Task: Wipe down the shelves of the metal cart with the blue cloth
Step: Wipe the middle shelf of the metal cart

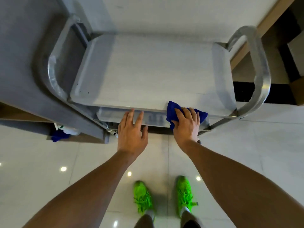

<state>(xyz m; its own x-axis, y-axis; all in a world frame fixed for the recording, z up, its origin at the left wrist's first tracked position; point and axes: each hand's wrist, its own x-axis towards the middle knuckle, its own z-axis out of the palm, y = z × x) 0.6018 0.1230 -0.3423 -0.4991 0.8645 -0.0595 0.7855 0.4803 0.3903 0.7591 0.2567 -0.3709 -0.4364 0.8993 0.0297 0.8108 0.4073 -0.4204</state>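
Right hand (186,125) fingers (179,112) press blue cloth (171,109).

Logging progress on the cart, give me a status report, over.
Right hand presses blue cloth on top shelf's near edge. Left hand open, fingers resting on that edge. Nothing in the way.
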